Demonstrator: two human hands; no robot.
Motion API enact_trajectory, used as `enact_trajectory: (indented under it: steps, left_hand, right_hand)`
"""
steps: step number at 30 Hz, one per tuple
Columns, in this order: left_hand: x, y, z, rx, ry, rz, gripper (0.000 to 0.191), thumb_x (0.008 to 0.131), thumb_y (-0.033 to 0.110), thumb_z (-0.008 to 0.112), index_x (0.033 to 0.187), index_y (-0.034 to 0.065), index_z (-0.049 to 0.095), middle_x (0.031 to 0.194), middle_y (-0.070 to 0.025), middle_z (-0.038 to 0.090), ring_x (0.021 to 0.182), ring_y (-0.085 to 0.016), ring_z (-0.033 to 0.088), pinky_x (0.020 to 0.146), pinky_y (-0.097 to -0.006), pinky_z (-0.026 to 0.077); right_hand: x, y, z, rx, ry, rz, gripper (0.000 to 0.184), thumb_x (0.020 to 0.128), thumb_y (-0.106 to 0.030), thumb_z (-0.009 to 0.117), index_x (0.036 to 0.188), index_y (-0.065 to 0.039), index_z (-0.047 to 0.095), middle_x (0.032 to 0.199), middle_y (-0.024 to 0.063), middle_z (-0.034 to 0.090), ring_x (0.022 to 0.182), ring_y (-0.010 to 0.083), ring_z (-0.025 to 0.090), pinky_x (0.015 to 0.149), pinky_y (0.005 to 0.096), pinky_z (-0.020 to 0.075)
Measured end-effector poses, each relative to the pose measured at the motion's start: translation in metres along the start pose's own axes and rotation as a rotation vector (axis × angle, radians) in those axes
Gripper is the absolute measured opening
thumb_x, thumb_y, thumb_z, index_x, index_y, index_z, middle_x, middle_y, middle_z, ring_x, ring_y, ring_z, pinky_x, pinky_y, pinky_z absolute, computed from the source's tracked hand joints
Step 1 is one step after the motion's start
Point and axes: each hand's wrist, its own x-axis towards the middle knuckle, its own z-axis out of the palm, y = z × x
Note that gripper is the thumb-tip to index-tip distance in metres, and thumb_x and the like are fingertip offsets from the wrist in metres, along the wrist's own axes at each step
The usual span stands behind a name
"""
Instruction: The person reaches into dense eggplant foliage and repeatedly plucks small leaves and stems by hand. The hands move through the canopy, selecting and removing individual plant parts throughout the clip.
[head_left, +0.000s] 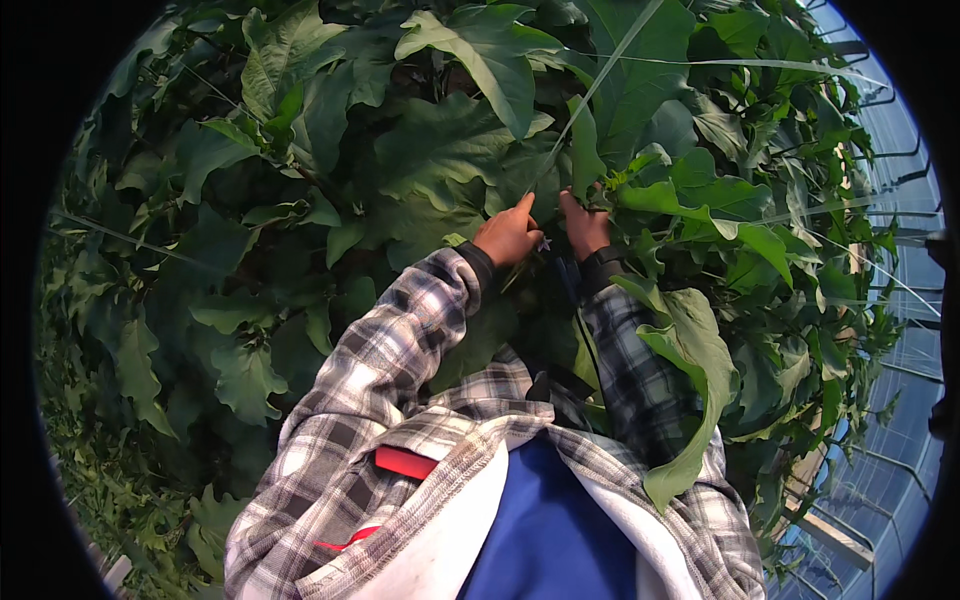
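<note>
Both hands reach into dense, broad-lobed foliage, probably eggplant. My left hand (510, 232) has its index finger extended against the lower end of a pale flat string (615, 56), which slants up to the right. Whether its fingers grip the string cannot be told. Just below those fingers is a small purple flower (544, 244). My right hand (585, 223) is close beside it, thumb side up, at a green leaf (585, 142) and stem; its fingertips are partly hidden by the leaves. A dark, thin tool or strap (568, 279) shows by the right wrist, its nature unclear.
Large leaves (450, 150) surround both arms, and a curled leaf (697, 375) overlaps the right sleeve. More pale strings (757, 63) cross the plants. At the right are a translucent plastic wall (900, 285) with dark bars and a wooden board (836, 536).
</note>
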Motion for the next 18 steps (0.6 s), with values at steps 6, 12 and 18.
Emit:
enact_trajectory:
  steps: [6, 12, 18]
  left_hand:
    - [0.008, -0.026, -0.005, -0.185, -0.185, 0.465, 0.057, 0.087, 0.018, 0.077, 0.139, 0.0058, 0.056, 0.129, -0.0176, 0.067, 0.123, -0.031, 0.063, 0.104, -0.0402, 0.049]
    - [-0.011, -0.056, -0.036, -0.282, -0.299, 0.518, 0.055, 0.089, 0.018, 0.077, 0.138, 0.0056, 0.057, 0.127, -0.0149, 0.067, 0.121, -0.028, 0.064, 0.103, -0.0391, 0.050]
    - [-0.012, -0.077, -0.054, -0.290, -0.235, 0.434, 0.052, 0.091, 0.018, 0.077, 0.137, 0.0055, 0.059, 0.126, -0.0122, 0.068, 0.118, -0.025, 0.064, 0.102, -0.0380, 0.051]
  right_hand:
    - [-0.087, -0.022, 0.002, -0.101, -0.356, -0.105, 0.042, 0.091, -0.020, 0.074, 0.128, -0.005, 0.063, 0.119, 0.0114, 0.069, 0.109, 0.0295, 0.065, 0.096, 0.0417, 0.0514]
    - [-0.087, -0.072, -0.005, -0.169, -0.548, -0.213, 0.044, 0.090, -0.013, 0.072, 0.133, -0.006, 0.062, 0.127, 0.0154, 0.063, 0.116, 0.0337, 0.062, 0.101, 0.0422, 0.0492]
    - [-0.035, -0.109, 0.016, -0.172, -0.182, -0.449, 0.050, 0.090, -0.005, 0.068, 0.139, -0.006, 0.059, 0.138, 0.0179, 0.057, 0.125, 0.0345, 0.058, 0.107, 0.0413, 0.0463]
